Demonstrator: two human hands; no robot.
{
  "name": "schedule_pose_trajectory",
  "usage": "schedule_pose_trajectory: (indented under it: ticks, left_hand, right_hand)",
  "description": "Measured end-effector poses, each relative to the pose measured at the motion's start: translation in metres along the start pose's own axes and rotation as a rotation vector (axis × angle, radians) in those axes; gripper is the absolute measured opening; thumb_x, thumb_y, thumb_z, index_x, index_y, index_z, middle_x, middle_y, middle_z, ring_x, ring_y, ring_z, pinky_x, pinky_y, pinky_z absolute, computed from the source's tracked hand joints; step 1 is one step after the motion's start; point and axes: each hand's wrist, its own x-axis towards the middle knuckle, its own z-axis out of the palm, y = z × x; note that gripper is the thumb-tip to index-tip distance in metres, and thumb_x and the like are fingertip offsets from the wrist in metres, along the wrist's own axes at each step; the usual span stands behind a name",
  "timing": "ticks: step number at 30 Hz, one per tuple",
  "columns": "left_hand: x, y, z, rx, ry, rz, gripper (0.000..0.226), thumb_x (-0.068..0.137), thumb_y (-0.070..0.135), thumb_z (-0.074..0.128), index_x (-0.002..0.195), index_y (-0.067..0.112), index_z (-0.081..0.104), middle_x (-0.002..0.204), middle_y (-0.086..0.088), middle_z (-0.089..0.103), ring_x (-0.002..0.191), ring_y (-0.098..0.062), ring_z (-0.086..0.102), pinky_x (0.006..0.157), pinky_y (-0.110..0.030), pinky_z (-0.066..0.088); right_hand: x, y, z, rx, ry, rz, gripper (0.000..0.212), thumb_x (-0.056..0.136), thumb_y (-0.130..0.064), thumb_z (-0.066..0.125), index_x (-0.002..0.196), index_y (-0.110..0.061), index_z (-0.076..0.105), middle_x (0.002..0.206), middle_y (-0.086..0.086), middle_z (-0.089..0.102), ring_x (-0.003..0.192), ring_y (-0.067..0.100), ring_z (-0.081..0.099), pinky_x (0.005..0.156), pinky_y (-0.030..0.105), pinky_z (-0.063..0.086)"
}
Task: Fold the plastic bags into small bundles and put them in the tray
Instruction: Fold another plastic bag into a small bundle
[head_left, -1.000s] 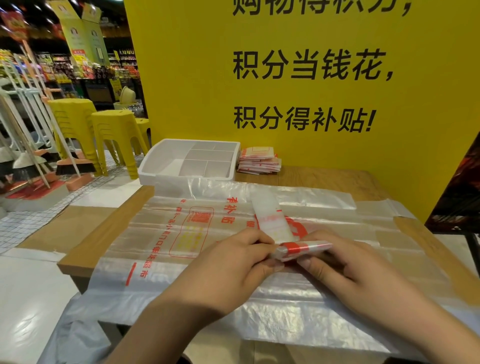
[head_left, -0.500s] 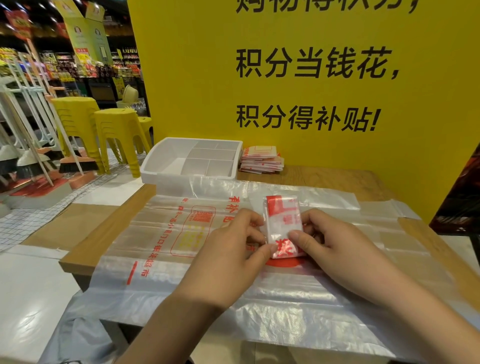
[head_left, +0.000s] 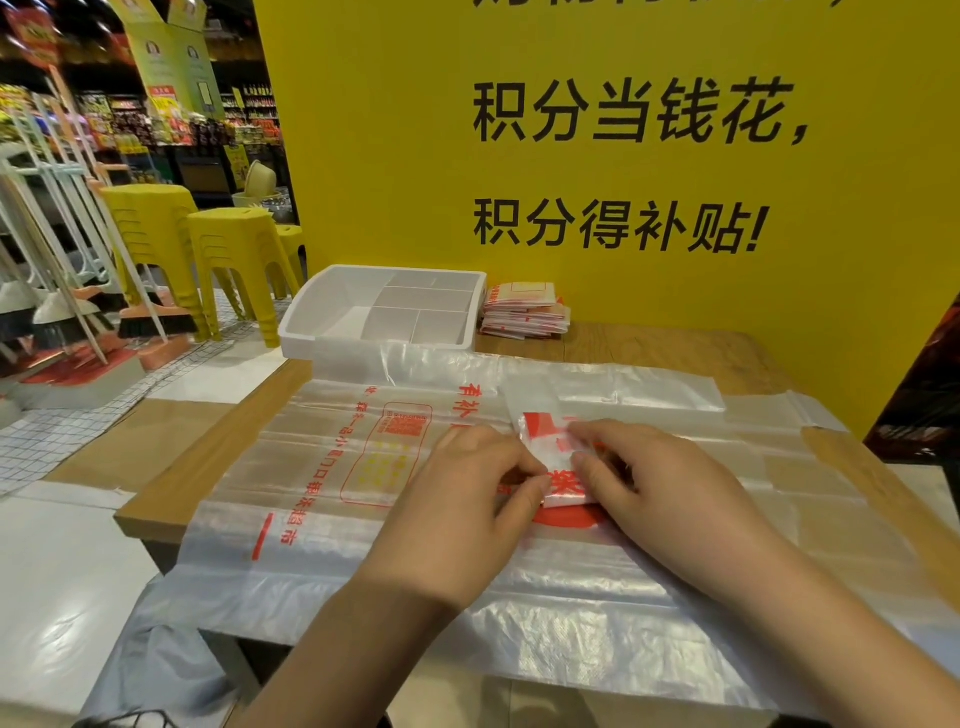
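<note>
My left hand (head_left: 467, 499) and right hand (head_left: 660, 493) each pinch an edge of the small folded bag (head_left: 543, 439) between them, holding it down on the flat bags (head_left: 332, 467) spread under my wrists. Beyond my left hand sits the white tray (head_left: 311, 343), with a stack of finished bundles (head_left: 524, 312) just right of it.

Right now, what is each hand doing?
Left hand: pinching the small folded red-and-white plastic bag bundle.
Right hand: holding the same bundle.

We get soft, even indoor light; mild glare on plastic bags (head_left: 571, 587); wide-angle warp at edges, bg blurry.
</note>
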Motion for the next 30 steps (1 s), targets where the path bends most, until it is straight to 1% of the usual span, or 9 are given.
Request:
schedule_pose_trajectory:
  ticks: [3,5,11,14,17,20,23,26,30]
  left_hand:
    - [0.000,0.001,-0.001,0.012,-0.056,0.027,0.013,0.098,0.042,0.053,0.100,0.034,0.063,0.134,0.022,0.051,0.126,0.002,0.040,0.105,-0.021,0.035]
    - [0.001,0.004,-0.003,0.020,-0.128,0.027,0.015,0.100,0.045,0.046,0.100,0.035,0.057,0.150,0.025,0.039,0.135,0.003,0.033,0.111,-0.025,0.031]
    - [0.001,0.004,-0.009,0.078,-0.204,0.019,0.019,0.097,0.055,0.046,0.102,0.037,0.046,0.133,0.022,0.043,0.131,0.003,0.030,0.107,-0.031,0.037]
    - [0.003,0.002,-0.013,0.055,-0.274,0.050,0.020,0.096,0.057,0.047,0.101,0.039,0.042,0.141,0.026,0.034,0.137,0.007,0.019,0.111,-0.029,0.030]
    - [0.007,0.001,-0.016,-0.024,-0.290,0.034,0.023,0.098,0.059,0.039,0.101,0.038,0.046,0.144,0.027,0.035,0.140,0.010,0.016,0.112,-0.029,0.028]
    - [0.008,-0.001,-0.010,0.043,-0.247,0.043,0.013,0.100,0.049,0.044,0.104,0.036,0.045,0.146,0.028,0.032,0.139,0.010,0.016,0.114,-0.026,0.023]
    - [0.005,-0.005,-0.003,0.082,-0.226,0.001,0.027,0.096,0.055,0.045,0.118,0.040,0.041,0.148,0.029,0.027,0.139,0.010,0.016,0.114,-0.019,0.019]
    - [0.007,-0.007,-0.004,0.111,-0.230,-0.001,0.056,0.088,0.063,0.038,0.141,0.045,0.030,0.144,0.029,0.029,0.138,0.009,0.017,0.115,-0.016,0.016]
    - [0.011,-0.005,-0.011,0.137,-0.275,-0.007,0.056,0.095,0.062,0.044,0.145,0.049,0.024,0.142,0.031,0.025,0.137,0.009,0.015,0.115,-0.017,0.017]
  right_hand:
    - [-0.001,0.000,0.001,-0.019,0.004,-0.007,0.041,0.098,-0.054,0.040,0.135,-0.043,0.054,0.115,-0.020,0.053,0.100,0.004,0.059,0.081,0.032,0.050]
    - [-0.002,0.002,-0.001,0.018,-0.012,-0.022,0.041,0.097,-0.056,0.041,0.134,-0.044,0.054,0.131,-0.025,0.045,0.106,0.001,0.058,0.085,0.032,0.051]
    - [-0.002,0.013,-0.014,0.047,-0.106,-0.136,0.049,0.090,-0.067,0.040,0.130,-0.043,0.055,0.146,-0.033,0.038,0.128,-0.009,0.042,0.102,0.019,0.040]
    - [-0.003,0.016,-0.014,0.022,-0.114,-0.206,0.055,0.088,-0.073,0.035,0.129,-0.042,0.054,0.151,-0.031,0.034,0.136,-0.007,0.033,0.112,0.022,0.032]
    - [-0.004,0.019,-0.011,0.114,-0.119,-0.202,0.053,0.086,-0.076,0.037,0.127,-0.045,0.051,0.148,-0.034,0.037,0.134,-0.012,0.034,0.112,0.028,0.034]
    - [-0.004,0.021,-0.009,0.137,-0.107,-0.213,0.055,0.084,-0.078,0.041,0.126,-0.043,0.052,0.142,-0.034,0.043,0.132,-0.012,0.037,0.110,0.022,0.034]
    - [-0.002,0.021,-0.007,0.169,-0.114,-0.220,0.055,0.085,-0.076,0.046,0.129,-0.043,0.052,0.134,-0.034,0.048,0.129,-0.010,0.041,0.107,0.019,0.035]
    - [0.001,0.027,-0.005,0.177,-0.181,-0.200,0.065,0.083,-0.081,0.046,0.139,-0.048,0.045,0.140,-0.035,0.043,0.139,-0.008,0.031,0.115,0.030,0.033]
    - [0.005,0.036,-0.008,0.300,-0.281,-0.114,0.079,0.067,-0.088,0.053,0.139,-0.062,0.035,0.142,-0.045,0.034,0.141,-0.019,0.012,0.120,0.024,0.021]
